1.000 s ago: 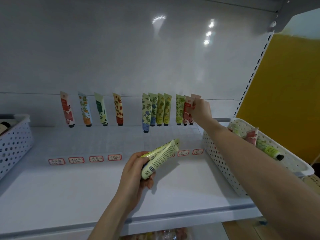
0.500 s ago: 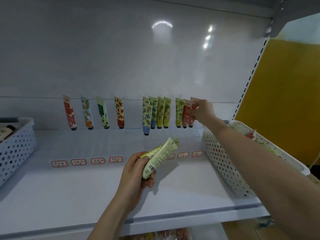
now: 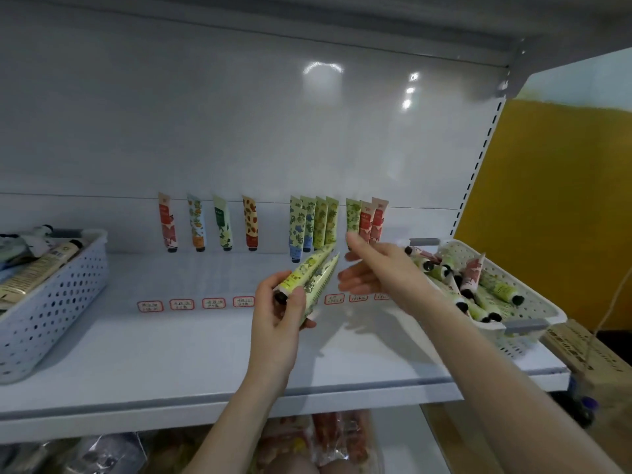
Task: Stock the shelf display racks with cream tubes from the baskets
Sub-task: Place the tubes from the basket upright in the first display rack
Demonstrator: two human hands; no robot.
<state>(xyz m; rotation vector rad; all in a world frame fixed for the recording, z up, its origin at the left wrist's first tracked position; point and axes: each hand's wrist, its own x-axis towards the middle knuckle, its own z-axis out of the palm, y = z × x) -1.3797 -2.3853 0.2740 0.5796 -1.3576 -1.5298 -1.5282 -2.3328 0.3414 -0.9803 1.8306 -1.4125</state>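
Two green tubes point(image 3: 313, 273), maybe third hidden behind, gripped at cap end by left hand point(image 3: 278, 323), fingers curled round, above shelf point(image 3: 171, 343) before hanging row point(image 3: 319, 222). Right hand point(image 3: 372, 271) empty, fingers spread, near crimped tips. Likely light, soft-walled, slick; best pinched at flat stiff crimp.
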